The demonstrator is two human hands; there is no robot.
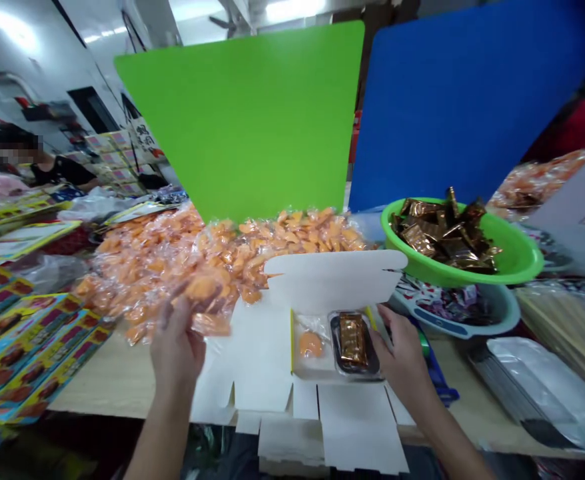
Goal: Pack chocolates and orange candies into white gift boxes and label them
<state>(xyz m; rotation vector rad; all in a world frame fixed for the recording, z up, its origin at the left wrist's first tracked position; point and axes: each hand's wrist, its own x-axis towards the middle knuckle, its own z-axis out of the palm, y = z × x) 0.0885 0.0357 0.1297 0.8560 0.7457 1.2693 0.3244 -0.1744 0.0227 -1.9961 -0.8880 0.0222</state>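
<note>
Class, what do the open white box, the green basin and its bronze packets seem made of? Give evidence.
White box: matte cardboard, by its cut, folding flaps. Green basin: probably plastic, smooth, with a rounded, evenly coloured rim. Bronze packets: shiny, crinkled film or perhaps foil, from sharp highlights.

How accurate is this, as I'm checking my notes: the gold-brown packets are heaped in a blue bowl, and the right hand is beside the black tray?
The bowl's colour is wrong: the head view shows the gold-brown packets heaped in a green bowl. The right hand is beside the black tray.
</note>
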